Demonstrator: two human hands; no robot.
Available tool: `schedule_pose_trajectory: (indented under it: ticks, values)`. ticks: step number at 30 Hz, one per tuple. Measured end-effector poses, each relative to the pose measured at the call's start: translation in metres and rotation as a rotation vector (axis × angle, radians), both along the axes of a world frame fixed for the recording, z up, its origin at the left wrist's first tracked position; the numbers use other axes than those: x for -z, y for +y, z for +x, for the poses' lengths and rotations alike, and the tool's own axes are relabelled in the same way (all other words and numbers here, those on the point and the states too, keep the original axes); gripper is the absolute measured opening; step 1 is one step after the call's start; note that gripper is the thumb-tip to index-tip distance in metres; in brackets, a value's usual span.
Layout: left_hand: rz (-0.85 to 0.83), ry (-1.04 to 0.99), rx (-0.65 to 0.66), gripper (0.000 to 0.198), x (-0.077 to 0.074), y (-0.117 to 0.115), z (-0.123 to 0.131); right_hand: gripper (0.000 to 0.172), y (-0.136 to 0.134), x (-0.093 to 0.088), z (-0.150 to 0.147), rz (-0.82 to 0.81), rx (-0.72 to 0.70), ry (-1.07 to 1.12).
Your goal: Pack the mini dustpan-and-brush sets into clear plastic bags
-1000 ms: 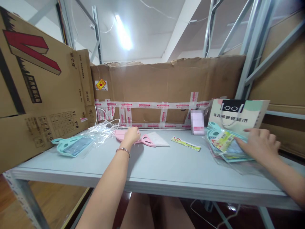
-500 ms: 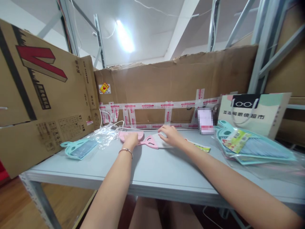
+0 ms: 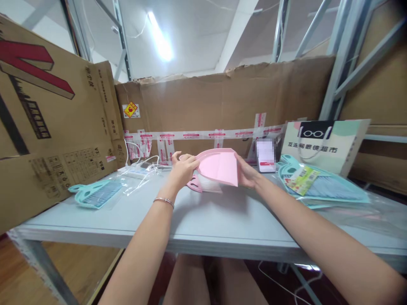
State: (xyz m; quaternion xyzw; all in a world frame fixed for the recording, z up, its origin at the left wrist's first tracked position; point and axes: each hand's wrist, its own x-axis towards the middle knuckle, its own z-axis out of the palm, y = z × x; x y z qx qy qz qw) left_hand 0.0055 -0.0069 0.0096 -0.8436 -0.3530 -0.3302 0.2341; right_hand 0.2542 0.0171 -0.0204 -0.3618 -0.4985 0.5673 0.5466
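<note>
A pink dustpan (image 3: 219, 166) is held up above the grey table, its wide edge toward the right. My left hand (image 3: 186, 167) is closed round its handle end. At the pan's right edge, my right hand (image 3: 247, 173) grips the side, with some fingers hidden behind it. Under the dustpan a pink brush with white bristles (image 3: 210, 185) lies on the table, partly covered from view.
On the left lies a teal dustpan and brush set (image 3: 98, 194) near clear plastic and white cables. Several teal sets (image 3: 330, 186) are stacked at right, before a paper bag (image 3: 324, 144). A phone (image 3: 266, 155) stands at the back. Cardboard boxes (image 3: 190, 106) border the grey table (image 3: 222, 228).
The pink dustpan has been lifted off the table and turned, and now spans both hands. My right hand has left the white bristles and taken the pan's edge. The view has shifted slightly.
</note>
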Motion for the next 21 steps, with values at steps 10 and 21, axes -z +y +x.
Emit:
schedule_pose_trajectory:
  ticks: [10,21]
  values:
    - [-0.898,-1.217,0.351,0.022,-0.009,0.002,0.006,0.011,-0.019,-0.004,-0.047,0.040,-0.019,0.215]
    - [-0.326,-1.936,0.491,0.012,-0.020,0.020,-0.019,0.019,0.009,0.013,-0.076,0.618,0.161,-1.151]
